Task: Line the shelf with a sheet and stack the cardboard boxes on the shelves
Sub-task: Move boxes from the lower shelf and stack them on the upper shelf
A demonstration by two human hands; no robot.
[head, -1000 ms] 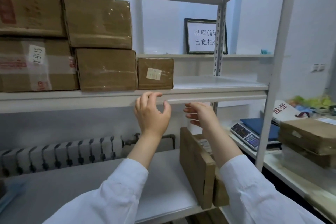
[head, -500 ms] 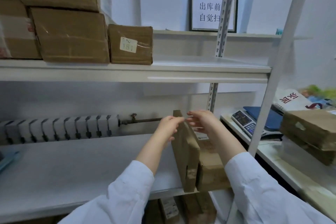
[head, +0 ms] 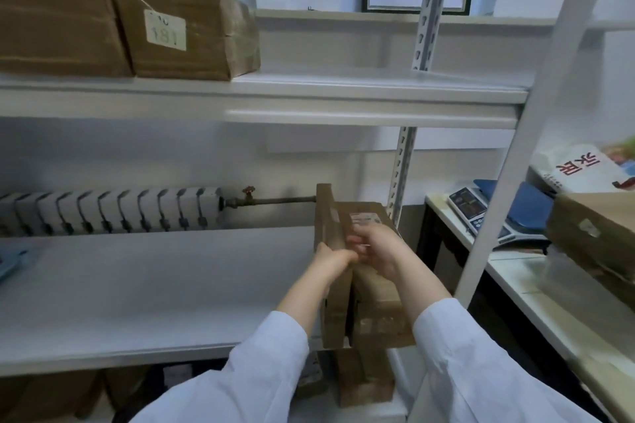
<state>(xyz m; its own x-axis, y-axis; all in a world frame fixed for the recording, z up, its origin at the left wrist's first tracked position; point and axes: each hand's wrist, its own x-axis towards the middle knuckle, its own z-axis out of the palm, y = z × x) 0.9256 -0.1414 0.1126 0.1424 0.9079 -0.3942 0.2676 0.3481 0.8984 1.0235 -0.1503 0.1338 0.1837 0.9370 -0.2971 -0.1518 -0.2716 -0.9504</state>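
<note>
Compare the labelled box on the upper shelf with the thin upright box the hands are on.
The labelled box rests flat and blocky on the upper shelf; the thin box stands on edge on the lower shelf. The labelled box shows a pale sticker reading 181; the thin box shows none from here. No hand touches the labelled box; the left hand and right hand meet at the thin one. Both are brown cardboard.

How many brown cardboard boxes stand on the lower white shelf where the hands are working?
2: a thin brown cardboard box on edge, gripped by the left hand, and a thicker labelled brown cardboard box touching its right side, under the right hand. Nothing there looks hidden.
</note>
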